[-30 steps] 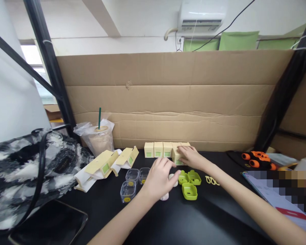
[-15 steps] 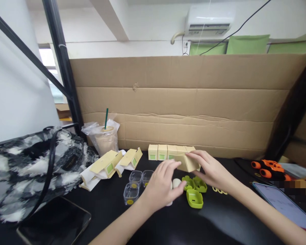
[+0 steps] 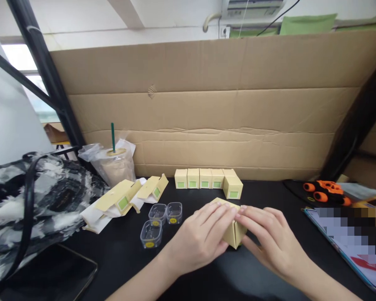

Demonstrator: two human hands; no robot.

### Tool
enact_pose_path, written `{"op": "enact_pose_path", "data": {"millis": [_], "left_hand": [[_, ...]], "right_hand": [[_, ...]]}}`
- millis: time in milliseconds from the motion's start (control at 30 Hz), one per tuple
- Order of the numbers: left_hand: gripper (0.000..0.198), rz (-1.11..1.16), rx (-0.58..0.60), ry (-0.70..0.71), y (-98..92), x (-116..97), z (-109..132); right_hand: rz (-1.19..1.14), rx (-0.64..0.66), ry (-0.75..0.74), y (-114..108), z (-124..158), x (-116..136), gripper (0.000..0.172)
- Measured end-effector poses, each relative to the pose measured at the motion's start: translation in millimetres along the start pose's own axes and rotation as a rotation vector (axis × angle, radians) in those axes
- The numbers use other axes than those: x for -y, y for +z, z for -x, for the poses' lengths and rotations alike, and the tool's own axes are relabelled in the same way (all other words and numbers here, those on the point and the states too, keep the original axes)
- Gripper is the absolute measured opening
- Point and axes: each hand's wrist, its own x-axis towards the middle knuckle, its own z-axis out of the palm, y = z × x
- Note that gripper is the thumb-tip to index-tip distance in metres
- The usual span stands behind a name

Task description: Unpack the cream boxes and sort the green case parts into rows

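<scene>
While Two Hands Clasp One Small Box

As the left hand [image 3: 200, 240] and right hand [image 3: 271, 242] close in from either side, their fingers press together on a small pale-yellow cardboard box [image 3: 233, 235], with the fingertips meeting over its top. The box sits tilted on the black tabletop [image 3: 128, 259], near the front. Just behind it stands a row of matching yellow boxes with green labels [image 3: 205, 178], set against the brown cardboard wall [image 3: 207, 104]. Three small clear plastic cups [image 3: 158, 213] lie to the left of the hands, and flat unfolded yellow cartons [image 3: 122, 200] lie beyond them. A bagged iced drink with a green straw [image 3: 115, 165] stands further left, beside a black-and-white patterned bag [image 3: 25, 196].
</scene>
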Motion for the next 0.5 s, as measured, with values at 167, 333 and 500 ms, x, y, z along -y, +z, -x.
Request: {"op": "enact_pose_path", "data": {"millis": [167, 333, 500], "left_hand": [[0.072, 0.199, -0.024, -0.229, 2.1, 2.7, 4.5], [0.062, 0.104, -0.005, -0.300, 0.5, 9.9, 3.7], [0.044, 0.032, 0.013, -0.208, 1.2, 10.4, 2.7]], "right_hand": [[-0.134, -0.140, 0.124, -1.6, 5.0, 0.1, 0.018], [-0.352, -0.044, 0.075, -8.1, 5.3, 7.0, 0.016], [-0.375, 0.039, 0.205, -7.7, 5.8, 6.8, 0.023]]}}
